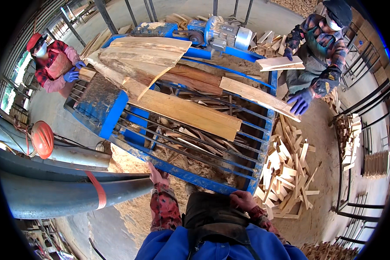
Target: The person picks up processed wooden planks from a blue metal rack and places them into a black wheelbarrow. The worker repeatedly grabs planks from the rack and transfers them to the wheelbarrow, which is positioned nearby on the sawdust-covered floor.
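My left hand point(159, 176) rests at the near edge of a blue metal frame point(169, 170), fingers stretched forward and holding nothing. At the frame's near right corner, the fingers of my right hand point(242, 200) are curled over the rail. Dark bars cross the frame in front of me. On them lies a long wooden board point(186, 112), apart from both hands. A large rough-edged slab point(138, 58) overlaps it at the far left. Another board point(255, 95) slants over the right side, and scrap strips point(199, 141) show beneath the bars.
A co-worker point(320, 47) at the far right holds a short board point(281, 63). Another co-worker point(52, 65) stands far left by the machine. Offcuts point(288, 173) lie heaped right of the frame. Large grey pipes point(73, 193) and an orange helmet point(42, 139) are at left.
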Demonstrator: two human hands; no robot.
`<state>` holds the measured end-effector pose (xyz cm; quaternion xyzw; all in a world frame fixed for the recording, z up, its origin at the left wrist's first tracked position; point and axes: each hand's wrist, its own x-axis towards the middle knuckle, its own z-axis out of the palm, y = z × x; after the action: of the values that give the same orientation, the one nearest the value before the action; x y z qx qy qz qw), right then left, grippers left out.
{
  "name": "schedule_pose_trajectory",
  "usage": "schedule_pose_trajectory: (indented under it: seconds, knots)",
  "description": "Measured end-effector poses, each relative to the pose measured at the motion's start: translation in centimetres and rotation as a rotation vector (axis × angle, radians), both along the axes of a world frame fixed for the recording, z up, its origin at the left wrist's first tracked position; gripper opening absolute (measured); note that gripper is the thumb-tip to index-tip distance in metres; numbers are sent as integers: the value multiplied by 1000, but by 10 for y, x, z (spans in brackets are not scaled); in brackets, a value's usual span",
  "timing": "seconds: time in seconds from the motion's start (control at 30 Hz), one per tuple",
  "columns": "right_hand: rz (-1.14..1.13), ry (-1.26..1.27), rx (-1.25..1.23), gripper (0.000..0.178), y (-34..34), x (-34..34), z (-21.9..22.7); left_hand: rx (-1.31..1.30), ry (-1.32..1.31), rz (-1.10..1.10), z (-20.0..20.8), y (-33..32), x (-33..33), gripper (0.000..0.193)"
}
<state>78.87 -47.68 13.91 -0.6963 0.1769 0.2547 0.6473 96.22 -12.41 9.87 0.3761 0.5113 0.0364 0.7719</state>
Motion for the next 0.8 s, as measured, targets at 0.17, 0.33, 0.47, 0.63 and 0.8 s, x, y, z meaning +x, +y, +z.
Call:
schedule_pose_trajectory:
  seconds: [0.17,0.33,0.47,0.63,0.8]
  knots:
    - [82,91,42,21,-3,20,21,206,-43,148,-48,12,32,94]
    - [109,39,44,21,-9,19,16,324,238,108,-12,-8,34,108]
    - [124,-132,-6,21,-7,40,19,373,200,168,-13,-7,38,105]
    - [113,27,30,21,-2,56,23,497,311,169,-23,0,39,103]
    - [66,68,13,21,-2,58,22,547,372,154,-27,-2,41,104]
